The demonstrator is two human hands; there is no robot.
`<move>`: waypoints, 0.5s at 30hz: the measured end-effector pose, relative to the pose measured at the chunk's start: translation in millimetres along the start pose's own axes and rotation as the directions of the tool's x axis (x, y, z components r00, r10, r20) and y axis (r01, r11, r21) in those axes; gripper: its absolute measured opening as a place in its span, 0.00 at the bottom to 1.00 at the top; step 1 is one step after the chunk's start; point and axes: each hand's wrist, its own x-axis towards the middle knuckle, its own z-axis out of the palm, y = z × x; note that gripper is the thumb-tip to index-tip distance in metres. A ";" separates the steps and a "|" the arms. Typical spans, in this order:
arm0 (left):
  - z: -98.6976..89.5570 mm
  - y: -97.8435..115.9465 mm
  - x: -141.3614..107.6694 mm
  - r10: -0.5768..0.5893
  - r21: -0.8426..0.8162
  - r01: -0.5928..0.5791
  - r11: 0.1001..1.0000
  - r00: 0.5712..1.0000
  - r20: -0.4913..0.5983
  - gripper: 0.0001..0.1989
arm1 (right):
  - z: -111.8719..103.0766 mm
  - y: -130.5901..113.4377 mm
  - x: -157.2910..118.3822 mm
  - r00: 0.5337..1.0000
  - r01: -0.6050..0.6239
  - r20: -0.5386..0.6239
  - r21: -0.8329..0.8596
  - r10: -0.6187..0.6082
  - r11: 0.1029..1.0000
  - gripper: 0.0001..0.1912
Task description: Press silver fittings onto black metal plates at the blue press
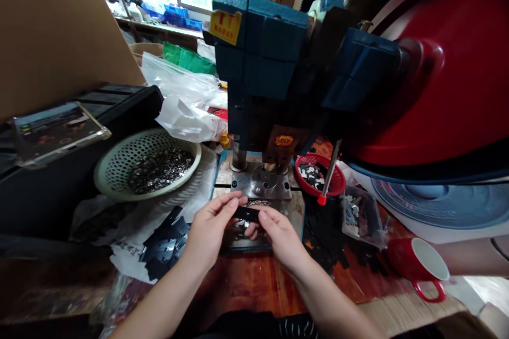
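A small flat black plate (247, 214) is held level between my two hands, just in front of the press. My left hand (212, 222) pinches its left end with thumb and forefinger. At its right end, the thumb and fingers of my right hand (278, 230) close on it. Right behind the plate lies the metal die block (260, 184) on the press bed, under the dark press head (284, 143). Small shiny bits are scattered on the bed around my fingers. Left of my left hand lies a pile of flat black plates (167, 243).
A pale green basket (105, 175) of small metal pieces stands left. On the right are a red basket (339, 183), a red-tipped lever (330, 172), a clear plastic box (369, 235) and a red mug (401, 257). A big red wheel (457, 90) overhangs the right side.
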 end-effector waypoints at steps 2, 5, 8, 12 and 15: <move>1.1 -1.0 -1.6 0.030 0.055 -0.032 0.998 0.999 0.045 0.19 | -1.2 -1.1 -2.4 0.998 0.022 -0.054 -0.007 -0.023 1.000 0.21; 2.5 -5.0 -2.7 0.070 0.200 -0.095 0.975 0.989 0.128 0.16 | -4.5 0.1 -7.5 0.988 0.049 -0.146 -0.047 -0.055 0.998 0.20; 4.3 -9.9 -2.1 0.059 0.259 -0.101 0.961 0.985 0.163 0.15 | -8.9 4.7 -14.0 0.982 0.067 -0.177 0.003 -0.065 0.998 0.19; 9.1 -12.4 -3.9 -0.049 0.112 0.025 0.993 0.976 0.213 0.16 | -16.7 10.2 -19.8 0.990 0.053 -0.137 0.172 -0.030 0.984 0.19; 13.1 -12.8 -8.4 -0.154 -0.011 0.165 0.986 0.939 0.307 0.17 | -21.3 9.6 -19.8 0.993 0.014 -0.115 0.048 -0.009 0.999 0.15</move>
